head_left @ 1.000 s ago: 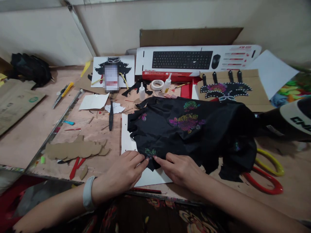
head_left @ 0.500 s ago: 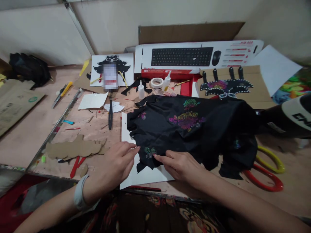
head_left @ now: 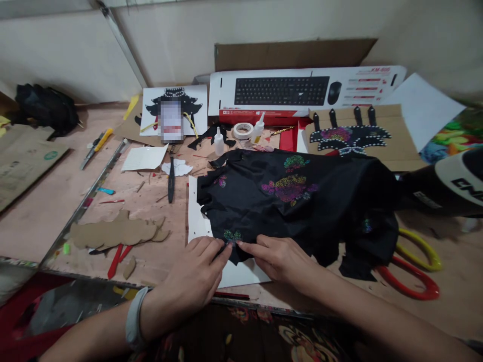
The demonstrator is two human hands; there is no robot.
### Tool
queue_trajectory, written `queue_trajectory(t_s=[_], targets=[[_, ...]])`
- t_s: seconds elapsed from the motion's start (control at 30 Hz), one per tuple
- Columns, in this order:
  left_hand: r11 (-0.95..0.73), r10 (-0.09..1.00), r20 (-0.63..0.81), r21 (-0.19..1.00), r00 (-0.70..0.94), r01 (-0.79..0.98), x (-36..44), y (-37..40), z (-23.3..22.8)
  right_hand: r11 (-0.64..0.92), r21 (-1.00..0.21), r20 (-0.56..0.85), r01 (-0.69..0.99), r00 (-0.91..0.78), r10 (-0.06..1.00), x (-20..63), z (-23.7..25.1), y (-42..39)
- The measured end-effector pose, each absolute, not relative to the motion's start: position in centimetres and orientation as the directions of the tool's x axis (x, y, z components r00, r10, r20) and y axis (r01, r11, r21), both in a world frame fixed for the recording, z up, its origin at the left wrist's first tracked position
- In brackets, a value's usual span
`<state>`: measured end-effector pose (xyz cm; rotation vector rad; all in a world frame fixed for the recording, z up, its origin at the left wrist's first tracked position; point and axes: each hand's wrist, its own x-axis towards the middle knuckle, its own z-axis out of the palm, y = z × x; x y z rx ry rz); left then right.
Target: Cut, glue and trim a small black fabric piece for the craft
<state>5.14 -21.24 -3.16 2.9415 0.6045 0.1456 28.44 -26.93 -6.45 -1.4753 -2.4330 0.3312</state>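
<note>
A black cloth (head_left: pixel 256 211) with shiny multicoloured flower patterns and ragged cut edges lies over a sheet of white paper (head_left: pixel 241 275). My left hand (head_left: pixel 199 264) rests on the cloth's near left corner, its fingers stretched out. From the other side my right hand (head_left: pixel 281 259) touches the cloth with an extended index finger, the other fingers bent below. Both index fingertips nearly meet at a small green flower pattern (head_left: pixel 233 235). The undersides of both hands are hidden. Scissors with yellow and red handles (head_left: pixel 409 279) lie partly under the cloth at right.
Behind stand two small glue bottles (head_left: pixel 219 142), a tape roll (head_left: pixel 243 130) and a keyboard box (head_left: pixel 279 90). Brown cardboard cutouts (head_left: pixel 116 231) and a yellow utility knife (head_left: pixel 97 146) lie leftward. A black-and-white cylindrical object (head_left: pixel 441 186) borders the cloth at right.
My left hand has moved right along the cloth's near edge, bringing its fingertips close to the right index finger. My right hand stays almost in place.
</note>
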Motion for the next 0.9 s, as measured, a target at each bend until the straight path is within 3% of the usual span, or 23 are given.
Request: queue_trajectory(t_s=[0.47,0.9], targets=[[-0.921,0.383,-0.049,0.059,0.923,0.385,5.56,-21.04,-2.81,0.413,-0.352,0.031,0.84,-0.431,0.902,28.29,-5.77,-26.82],[-0.934,0.354,-0.015,0.038,0.935,0.354,5.64,-20.95,-3.02,0.404,-0.353,0.033,0.844,-0.421,0.907,28.21,-5.75,-26.96]])
